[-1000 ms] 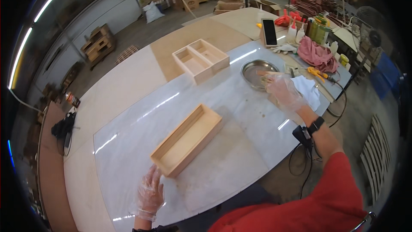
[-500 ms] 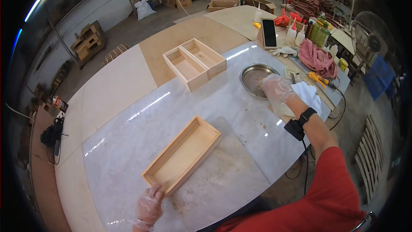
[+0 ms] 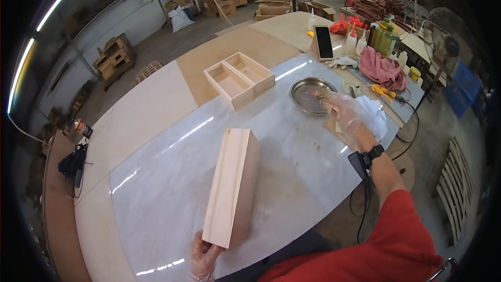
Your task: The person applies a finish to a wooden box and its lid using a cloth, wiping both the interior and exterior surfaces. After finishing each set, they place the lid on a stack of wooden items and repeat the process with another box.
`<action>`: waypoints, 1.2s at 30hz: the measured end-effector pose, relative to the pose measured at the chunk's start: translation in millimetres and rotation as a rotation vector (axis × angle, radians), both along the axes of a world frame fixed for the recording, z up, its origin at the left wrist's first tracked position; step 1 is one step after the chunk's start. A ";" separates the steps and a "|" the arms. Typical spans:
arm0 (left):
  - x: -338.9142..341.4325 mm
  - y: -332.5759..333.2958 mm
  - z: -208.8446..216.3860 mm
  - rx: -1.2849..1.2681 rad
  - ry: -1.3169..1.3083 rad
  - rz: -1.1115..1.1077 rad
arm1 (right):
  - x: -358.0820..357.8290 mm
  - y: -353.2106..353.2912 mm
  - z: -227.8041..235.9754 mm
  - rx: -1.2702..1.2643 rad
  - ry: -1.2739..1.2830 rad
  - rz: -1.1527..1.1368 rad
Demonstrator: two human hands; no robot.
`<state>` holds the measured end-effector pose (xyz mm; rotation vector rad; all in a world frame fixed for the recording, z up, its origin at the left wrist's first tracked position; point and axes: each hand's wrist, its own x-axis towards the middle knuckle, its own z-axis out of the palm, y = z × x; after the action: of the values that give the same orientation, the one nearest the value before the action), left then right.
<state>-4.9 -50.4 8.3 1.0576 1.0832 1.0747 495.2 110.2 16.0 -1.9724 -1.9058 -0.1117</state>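
Note:
My left hand (image 3: 204, 257), in a clear plastic glove, grips the near end of a shallow pale wooden box (image 3: 229, 188). The box is tipped up, so a long outer side faces up and its open inside is hidden. At the right, my gloved right hand (image 3: 348, 114) is closed at the near right rim of a round metal pan (image 3: 307, 103). A small tan piece (image 3: 327, 105), perhaps a rag or pad, shows at its fingertips. The pan holds a shallow layer that looks like liquid. Two more pale wooden boxes (image 3: 241, 79) stand side by side farther back.
Shiny plastic sheeting (image 3: 156, 188) covers part of the table. At the right lie white cloth (image 3: 377, 117), an orange-handled tool (image 3: 383, 92) with a cable, and a pink towel (image 3: 383, 68). A phone (image 3: 324, 42) stands propped near glue bottles (image 3: 352, 37) and white gloves (image 3: 342, 61).
My left hand has tipped the wooden box from lying open side up onto its edge. My right hand has drawn slightly back from the pan's middle to its rim.

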 end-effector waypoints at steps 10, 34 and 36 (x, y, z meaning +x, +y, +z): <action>36.2 -7.9 -44.0 0.116 0.116 -0.086 | -187.2 -72.0 21.4 -0.041 0.777 0.597; 52.9 -7.7 -58.1 0.278 0.318 0.043 | -199.3 32.4 8.9 0.113 -0.018 0.517; 46.8 -6.2 -61.1 0.272 0.371 0.051 | -214.0 12.6 19.5 0.029 -0.109 0.556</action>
<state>41.9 -56.6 -52.8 1.4963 1.2857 1.1142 281.2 122.8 35.5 -1.3739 -2.4299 -0.0910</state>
